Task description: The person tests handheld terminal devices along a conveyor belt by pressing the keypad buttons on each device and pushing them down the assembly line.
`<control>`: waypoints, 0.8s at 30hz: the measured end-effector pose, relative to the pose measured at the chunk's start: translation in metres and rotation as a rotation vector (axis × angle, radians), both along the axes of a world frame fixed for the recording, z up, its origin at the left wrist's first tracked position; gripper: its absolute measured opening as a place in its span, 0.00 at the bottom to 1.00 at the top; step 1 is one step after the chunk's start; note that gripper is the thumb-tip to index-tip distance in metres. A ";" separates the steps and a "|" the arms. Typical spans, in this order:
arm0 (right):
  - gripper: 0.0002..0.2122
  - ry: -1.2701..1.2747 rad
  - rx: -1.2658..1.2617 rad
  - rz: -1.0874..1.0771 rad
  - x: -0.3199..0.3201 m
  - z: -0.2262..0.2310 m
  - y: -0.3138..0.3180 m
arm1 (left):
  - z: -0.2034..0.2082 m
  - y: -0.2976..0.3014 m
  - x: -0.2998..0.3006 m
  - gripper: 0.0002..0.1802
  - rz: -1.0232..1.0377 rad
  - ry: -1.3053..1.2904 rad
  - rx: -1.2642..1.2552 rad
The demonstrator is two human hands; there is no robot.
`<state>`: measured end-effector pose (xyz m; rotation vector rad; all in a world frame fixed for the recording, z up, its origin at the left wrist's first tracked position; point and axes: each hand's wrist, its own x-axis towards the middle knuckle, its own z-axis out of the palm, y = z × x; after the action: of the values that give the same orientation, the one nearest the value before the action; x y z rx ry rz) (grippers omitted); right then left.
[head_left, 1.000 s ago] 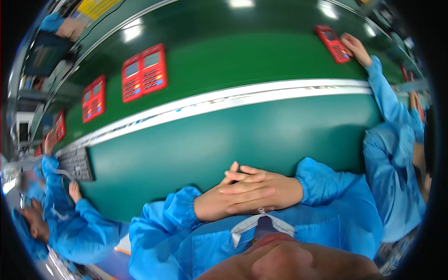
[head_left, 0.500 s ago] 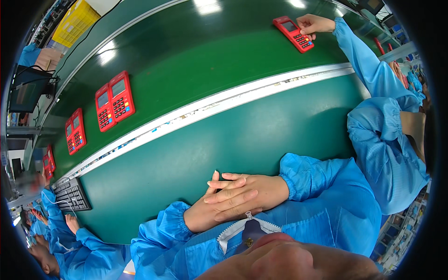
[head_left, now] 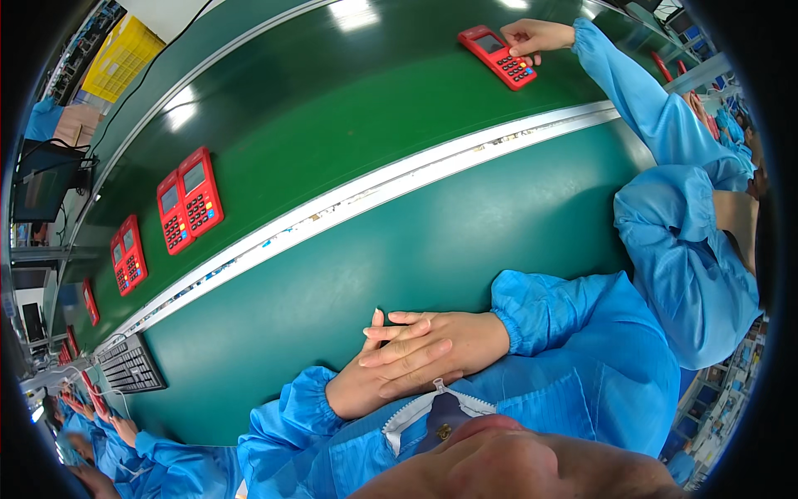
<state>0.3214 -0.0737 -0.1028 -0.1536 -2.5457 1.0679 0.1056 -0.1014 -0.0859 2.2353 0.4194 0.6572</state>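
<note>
My left hand and my right hand are clasped in front of my chest, near the edge of the green table. Their fingers are interlaced and folded over each other, with no object between them. Both wrists come out of blue elastic cuffs. Beyond a white rail, red card payment terminals lie on a green strip: a side-by-side pair left of centre and another pair farther left. At the upper right another person's hand touches a single red terminal.
A black keyboard with a pale cable sits at the table's left end. Beside it, another person's hands hold a red terminal. A yellow crate and a dark monitor stand at the far left. A co-worker's blue sleeve borders my right side.
The view has shifted slightly. At the far left, a person's hand has drawn back from the strip, and a red terminal is now in their hands. My clasped hands stay as they were.
</note>
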 end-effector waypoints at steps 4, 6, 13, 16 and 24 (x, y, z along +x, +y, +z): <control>0.24 0.033 -0.072 -0.010 -0.001 -0.002 -0.002 | -0.002 -0.002 -0.001 0.38 -0.015 0.057 -0.002; 0.24 0.041 -0.081 -0.012 -0.001 -0.004 -0.002 | 0.003 -0.003 0.002 0.39 0.022 0.072 -0.186; 0.23 0.068 -0.116 -0.017 -0.002 -0.006 -0.004 | -0.001 0.000 0.000 0.39 0.026 0.027 0.019; 0.23 0.080 -0.134 -0.021 -0.004 -0.011 -0.006 | -0.003 0.000 -0.001 0.37 -0.014 0.001 0.006; 0.22 0.139 -0.213 -0.039 -0.007 -0.022 -0.012 | -0.013 -0.007 -0.008 0.41 -0.004 0.032 -0.011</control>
<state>0.3140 -0.0859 -0.1248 -0.1778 -2.2945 1.2868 0.0979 -0.1083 -0.0988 2.2379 0.4340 0.6162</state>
